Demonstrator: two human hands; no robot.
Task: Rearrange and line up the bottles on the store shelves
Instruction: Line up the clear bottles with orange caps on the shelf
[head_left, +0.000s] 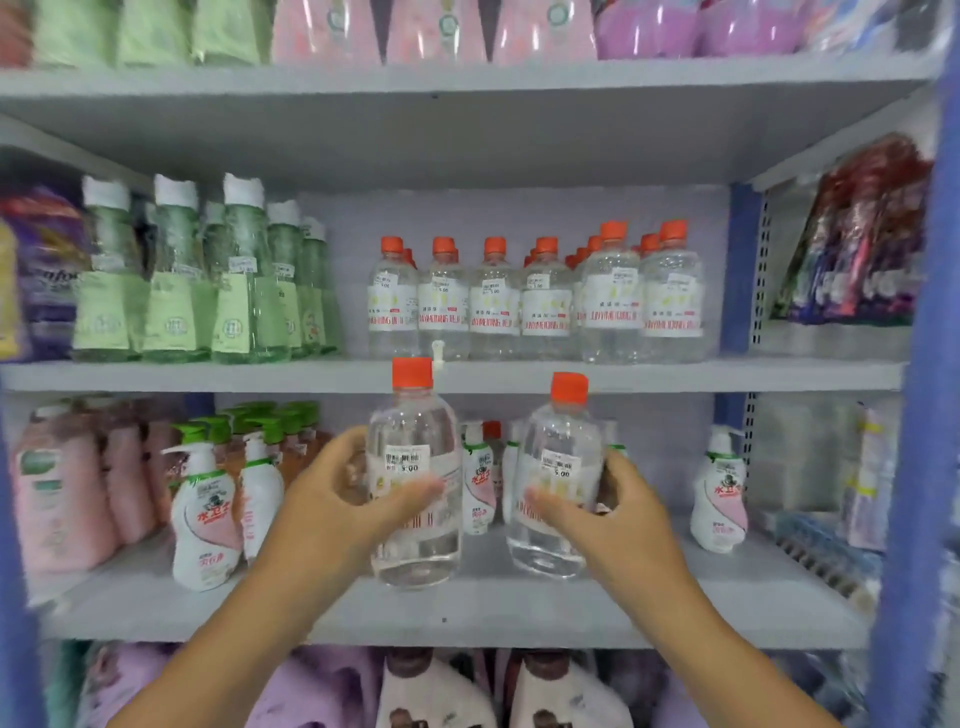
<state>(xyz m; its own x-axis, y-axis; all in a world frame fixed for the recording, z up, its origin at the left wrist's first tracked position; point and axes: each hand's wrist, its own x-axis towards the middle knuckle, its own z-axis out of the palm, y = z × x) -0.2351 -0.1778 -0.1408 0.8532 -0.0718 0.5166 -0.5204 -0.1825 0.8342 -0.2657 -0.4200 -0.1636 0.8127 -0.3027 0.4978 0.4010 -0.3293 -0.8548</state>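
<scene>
Clear bottles (414, 483) (555, 486) in each hand's closed grip (332, 499) (613, 512), pump bottles (478, 478) just behind.

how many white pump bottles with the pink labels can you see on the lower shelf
4 clearly: two at left, one between the two held clear bottles, one alone at right. More may hide behind the held bottles.

Lower label of the left clear bottle (414, 478) hidden behind the left hand (343, 499), price sticker text smeared, purple pouches (47, 270) cut by the left edge, bottom-shelf jugs (436, 691) cropped, perhaps detergent, rear orange-capped bottles (535, 296) mostly hidden.
</scene>
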